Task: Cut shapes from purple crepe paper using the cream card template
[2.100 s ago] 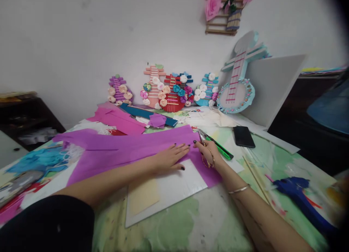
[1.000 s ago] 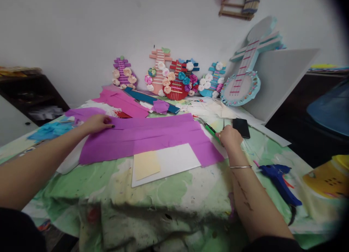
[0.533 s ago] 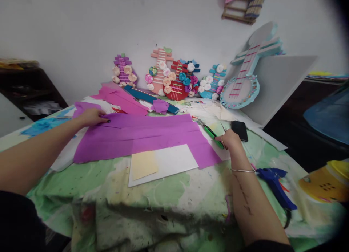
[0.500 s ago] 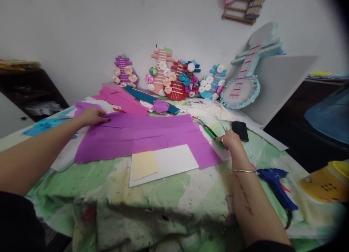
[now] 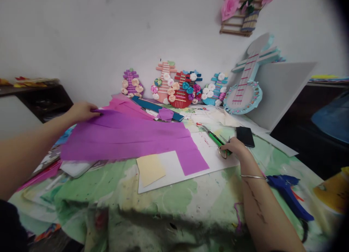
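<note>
My left hand (image 5: 84, 112) pinches the upper left edge of a wide sheet of purple crepe paper (image 5: 128, 137) and lifts that edge a little. The sheet's right end lies over a white board (image 5: 215, 163), near a cream paper piece (image 5: 151, 169). At the board's right side, the fingers of my right hand (image 5: 236, 146) are closed on the handles of a pair of scissors (image 5: 223, 153), whose blades point away to the upper left. A green utility knife (image 5: 215, 137) lies right beside the scissors, partly under them.
Blue glue gun (image 5: 289, 194) and yellow tub (image 5: 332, 190) stand at the right; a black flat object (image 5: 245, 136) lies beyond my right hand. Pink crepe paper (image 5: 128, 107) and a dark blue strip (image 5: 155, 107) lie behind. Several flower-trimmed paper instruments (image 5: 181, 94) lean on the wall.
My left hand has drawn the purple crepe paper to the left and up, baring more of the white board. My right hand stays at the scissors. The view has shifted slightly.
</note>
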Demonstrator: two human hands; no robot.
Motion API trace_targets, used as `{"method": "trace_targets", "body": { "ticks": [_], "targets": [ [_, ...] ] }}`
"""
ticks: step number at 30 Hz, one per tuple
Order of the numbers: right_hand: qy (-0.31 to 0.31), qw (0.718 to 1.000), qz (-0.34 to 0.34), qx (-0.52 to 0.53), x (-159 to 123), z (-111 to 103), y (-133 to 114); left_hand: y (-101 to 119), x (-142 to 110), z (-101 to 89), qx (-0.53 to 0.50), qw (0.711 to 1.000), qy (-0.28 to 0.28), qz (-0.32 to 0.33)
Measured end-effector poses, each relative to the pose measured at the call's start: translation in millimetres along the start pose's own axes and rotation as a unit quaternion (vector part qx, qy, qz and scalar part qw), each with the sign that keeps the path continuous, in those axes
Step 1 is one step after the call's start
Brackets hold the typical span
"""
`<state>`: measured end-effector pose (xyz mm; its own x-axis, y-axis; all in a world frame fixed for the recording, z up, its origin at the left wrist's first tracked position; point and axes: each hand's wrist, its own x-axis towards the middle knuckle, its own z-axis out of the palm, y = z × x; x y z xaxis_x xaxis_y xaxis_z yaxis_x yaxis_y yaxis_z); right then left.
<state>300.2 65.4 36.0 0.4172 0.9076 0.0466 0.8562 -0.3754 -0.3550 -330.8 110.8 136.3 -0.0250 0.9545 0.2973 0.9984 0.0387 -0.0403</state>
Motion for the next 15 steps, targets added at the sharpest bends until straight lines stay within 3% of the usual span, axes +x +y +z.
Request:
{"method": "trace_targets", "body": {
  "ticks": [3, 6, 10, 12, 15],
  "targets": [
    [-0.047, 0.998, 0.019, -0.036, -2.0, -2.6, -3.6, 6.0, -7.9, 5.3, 0.023, 0.999, 0.016, 0.017],
    [-0.062, 0.995, 0.023, -0.07, -5.8, -4.9, -8.8, 32.6, -19.4, 12.0, 0.028, 0.996, 0.064, 0.047],
    [-0.021, 0.992, 0.032, -0.119, -12.7, -7.8, -15.5, 100.1, -56.4, 22.6, -0.004, 0.985, 0.086, 0.15],
    [0.006, 0.991, 0.014, -0.135, -15.6, -8.3, -19.8, 140.0, -91.1, 29.3, -0.03, 0.971, 0.055, 0.23],
    [0.035, 0.986, -0.072, -0.145, -20.0, -3.8, -29.9, 190.3, -152.6, 39.4, -0.058, 0.944, 0.015, 0.325]
  ]
}}
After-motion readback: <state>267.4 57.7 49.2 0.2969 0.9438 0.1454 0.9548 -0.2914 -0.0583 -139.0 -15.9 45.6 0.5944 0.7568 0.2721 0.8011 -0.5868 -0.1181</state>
